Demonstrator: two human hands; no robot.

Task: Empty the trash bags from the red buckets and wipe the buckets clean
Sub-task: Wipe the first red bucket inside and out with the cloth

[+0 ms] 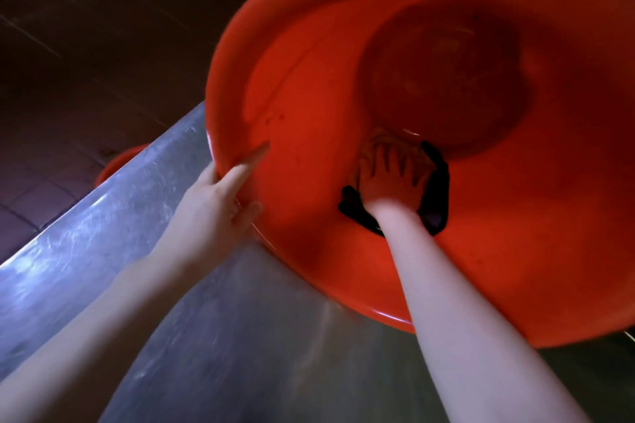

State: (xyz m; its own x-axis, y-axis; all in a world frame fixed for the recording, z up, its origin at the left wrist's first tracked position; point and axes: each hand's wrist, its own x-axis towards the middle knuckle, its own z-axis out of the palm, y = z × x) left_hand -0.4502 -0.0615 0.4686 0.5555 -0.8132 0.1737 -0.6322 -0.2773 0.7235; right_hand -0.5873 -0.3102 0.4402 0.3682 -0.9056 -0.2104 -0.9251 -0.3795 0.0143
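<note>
A large red bucket (pixel 515 216) lies tilted toward me on a steel table, its mouth open to the camera and no bag inside. My left hand (pixel 220 206) grips its near-left rim, with the forefinger and thumb lying on the inner wall. My right hand (pixel 391 178) reaches deep inside and presses a cloth (pixel 436 196), dark at its edges and lighter under the fingers, flat against the lower inner wall, fingers spread. The bucket's round bottom (pixel 443 79) looks dark and smudged. Small dark specks dot the inner wall near my left forefinger.
The scratched steel table (pixel 103 233) runs diagonally under my arms. Beyond its left edge the rim of a second red bucket (pixel 118 161) shows on the dark tiled floor (pixel 86 45). Metal legs stand behind the bucket at the top.
</note>
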